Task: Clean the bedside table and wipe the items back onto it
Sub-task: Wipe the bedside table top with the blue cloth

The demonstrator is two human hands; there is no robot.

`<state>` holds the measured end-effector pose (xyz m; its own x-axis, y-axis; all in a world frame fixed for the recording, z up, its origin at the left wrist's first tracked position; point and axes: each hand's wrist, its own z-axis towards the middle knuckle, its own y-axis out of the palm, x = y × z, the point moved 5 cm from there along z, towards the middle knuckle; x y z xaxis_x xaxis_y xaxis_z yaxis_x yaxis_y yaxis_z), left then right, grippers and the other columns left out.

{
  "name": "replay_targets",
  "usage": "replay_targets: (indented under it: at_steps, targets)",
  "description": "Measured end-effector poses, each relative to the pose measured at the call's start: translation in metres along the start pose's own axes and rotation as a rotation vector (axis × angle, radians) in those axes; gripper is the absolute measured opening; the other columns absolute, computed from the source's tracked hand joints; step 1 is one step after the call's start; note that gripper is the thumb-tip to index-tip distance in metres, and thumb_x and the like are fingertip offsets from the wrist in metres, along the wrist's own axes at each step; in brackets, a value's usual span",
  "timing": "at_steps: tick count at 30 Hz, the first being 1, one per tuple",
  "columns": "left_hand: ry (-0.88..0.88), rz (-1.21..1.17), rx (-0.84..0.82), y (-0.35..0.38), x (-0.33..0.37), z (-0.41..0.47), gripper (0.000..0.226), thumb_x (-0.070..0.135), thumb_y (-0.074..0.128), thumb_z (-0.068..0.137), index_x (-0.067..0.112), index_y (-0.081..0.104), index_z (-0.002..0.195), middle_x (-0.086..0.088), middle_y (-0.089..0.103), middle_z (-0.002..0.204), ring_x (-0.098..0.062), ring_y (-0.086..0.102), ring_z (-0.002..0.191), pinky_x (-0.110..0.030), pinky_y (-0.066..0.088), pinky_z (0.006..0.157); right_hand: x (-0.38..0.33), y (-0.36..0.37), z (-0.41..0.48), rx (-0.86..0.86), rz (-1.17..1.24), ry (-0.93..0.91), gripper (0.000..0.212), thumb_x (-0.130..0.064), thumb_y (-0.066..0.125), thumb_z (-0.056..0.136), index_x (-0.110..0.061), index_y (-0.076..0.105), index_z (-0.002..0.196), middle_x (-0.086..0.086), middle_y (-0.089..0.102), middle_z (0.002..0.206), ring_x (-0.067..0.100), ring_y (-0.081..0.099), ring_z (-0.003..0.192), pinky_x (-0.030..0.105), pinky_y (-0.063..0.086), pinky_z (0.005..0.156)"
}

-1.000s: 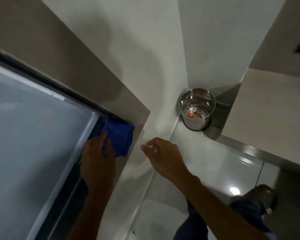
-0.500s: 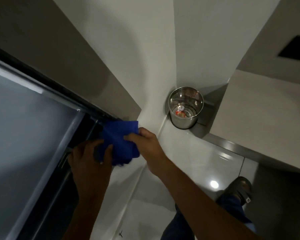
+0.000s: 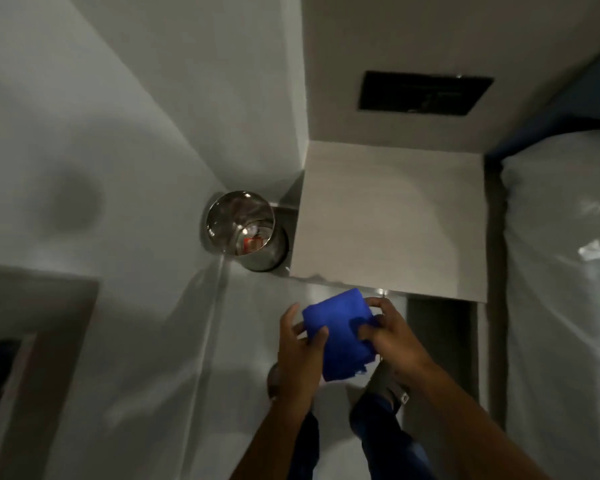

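A folded blue cloth [image 3: 336, 332] hangs in the air just in front of the bedside table's near edge. My left hand [image 3: 297, 351] grips its left side and my right hand [image 3: 392, 336] grips its right side. The bedside table [image 3: 395, 216] is a pale grey square top set in the corner between the wall and the bed, and nothing lies on it. Both hands are below the table's front edge, apart from it.
A shiny steel bin [image 3: 245, 230] with a scrap inside stands on the floor left of the table. A white-sheeted bed [image 3: 561, 271] runs along the right. A dark panel [image 3: 423, 93] sits on the wall above the table. My shoes are visible on the glossy floor.
The view has swung right from the dark window frame to the bedside table. Both hands have carried the blue cloth away from the frame, now holding it between them in front of the table.
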<state>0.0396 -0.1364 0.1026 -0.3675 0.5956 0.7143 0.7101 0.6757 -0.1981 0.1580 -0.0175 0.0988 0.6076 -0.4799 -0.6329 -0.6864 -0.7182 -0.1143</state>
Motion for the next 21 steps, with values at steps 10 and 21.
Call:
replay_targets:
  at_steps: [10,21]
  targets:
    - [0.358,0.565,-0.222,0.119,-0.015,0.142,0.06,0.013,0.06,0.092,0.018,0.039,0.148,-0.01,0.054,0.145,-0.025,0.054,0.128,-0.03,0.042,0.103,0.058,-0.092,0.134,0.369,-0.301,-0.118,0.066,-0.008,0.06,0.089,-0.015,0.026,0.146,0.017,0.046,0.139,0.034,0.046,0.127,0.048,0.043,0.102]
    - [0.97,1.413,0.154,0.089,-0.001,0.282,0.064,0.05,0.028,0.1,0.016,0.026,0.154,-0.014,0.028,0.162,-0.03,0.023,0.151,-0.051,0.02,0.122,0.066,-0.056,0.186,0.535,-1.2,-0.393,0.058,-0.048,0.017,0.101,-0.022,0.009,0.153,0.002,0.012,0.162,0.024,0.004,0.149,0.056,0.002,0.117]
